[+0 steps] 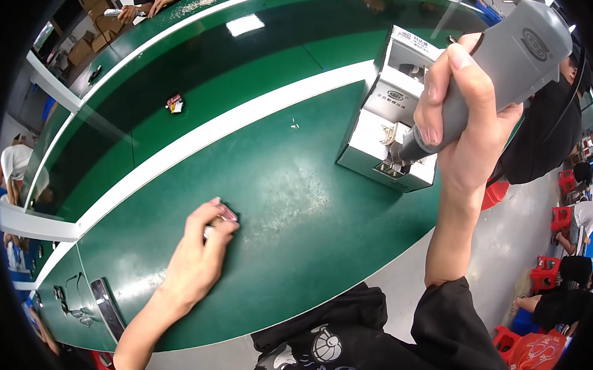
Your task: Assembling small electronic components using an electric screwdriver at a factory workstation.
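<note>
Grey tool (519, 57): a thick, smooth, matte casing with rounded edges, held slantwise at the far right, its narrow dark nose pointing down and left over the box.
Pink piece (228, 213): small, partly hidden by fingers, at the left-middle of the tabletop.
White box (370, 136): open-fronted and angular, with pale panels and dark edges, standing on the far right of the tabletop; shiny metal parts (391, 166) sat low in it, by the tool's nose. Whether nose and metal touched could not be told.
Right hand (473, 110): raised, wrist upright, fingers wrapped around the grey tool, clamped firmly.
Left hand (201, 250): low over the tabletop, palm down, thumb and fingertips together on the pink piece; its forearm came from the near left.
Tabletop (280, 263): green, smooth, faintly glossy, with a pale scuffed patch in the middle.
Belt (248, 77): darker green, beyond a white rail (179, 143), carrying a small red-and-yellow item (174, 104).
Near left: a dark, flat, rounded-cornered phone (108, 309) lay beside thin-framed glasses (81, 316).
Far left: a co-worker's hand (128, 14) showed beyond the belt.
</note>
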{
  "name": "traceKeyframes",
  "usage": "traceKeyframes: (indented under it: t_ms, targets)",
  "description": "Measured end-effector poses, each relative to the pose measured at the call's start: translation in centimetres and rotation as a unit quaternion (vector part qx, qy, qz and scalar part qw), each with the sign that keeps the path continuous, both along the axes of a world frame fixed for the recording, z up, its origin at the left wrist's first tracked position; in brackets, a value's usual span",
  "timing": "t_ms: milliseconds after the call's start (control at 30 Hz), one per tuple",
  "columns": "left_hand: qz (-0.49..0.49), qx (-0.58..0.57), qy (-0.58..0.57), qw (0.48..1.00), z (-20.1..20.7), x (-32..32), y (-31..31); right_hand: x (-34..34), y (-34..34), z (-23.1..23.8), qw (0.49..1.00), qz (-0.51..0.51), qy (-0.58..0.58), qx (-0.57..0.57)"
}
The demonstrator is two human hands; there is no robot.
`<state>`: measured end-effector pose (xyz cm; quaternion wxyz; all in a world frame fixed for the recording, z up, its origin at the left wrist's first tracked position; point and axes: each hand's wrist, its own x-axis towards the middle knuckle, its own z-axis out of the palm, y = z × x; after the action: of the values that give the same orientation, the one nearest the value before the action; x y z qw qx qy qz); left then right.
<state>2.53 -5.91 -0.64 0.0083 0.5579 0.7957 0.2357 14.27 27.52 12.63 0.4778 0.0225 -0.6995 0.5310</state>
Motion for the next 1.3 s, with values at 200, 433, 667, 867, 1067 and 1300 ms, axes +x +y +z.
traceKeyframes:
  t_ms: [200, 433, 667, 867, 1067, 1300]
  targets:
    - [-0.086, -0.014, 0.025, 0.996, 0.9, 3.5, 2.5, -0.3, -0.8, -0.2, 0.999, 0.033, -0.031, -0.018]
    - [-0.203, -0.036, 0.084, 0.975, 4.3, 0.1, 3.2, 0.7, -4.2, -1.9, 0.984, 0.135, -0.030, -0.109]
    - [-0.148, -0.045, 0.130, 0.979, 3.2, 1.9, 3.8, 0.6, -7.3, -3.5, 0.976, 0.204, -0.002, -0.082]
    - [-0.113, 0.102, 0.268, 0.951, -0.5, 3.2, 3.7, -0.1, -9.2, -3.9, 0.980, 0.189, -0.022, -0.057]
    - [-0.071, 0.142, 0.321, 0.934, -0.9, 3.7, 3.4, -0.8, -10.3, -4.8, 0.974, 0.205, -0.056, -0.079]
    - [-0.076, 0.134, 0.334, 0.930, -1.2, 3.6, 3.2, -1.3, -11.2, -6.0, 0.973, 0.209, -0.046, -0.082]
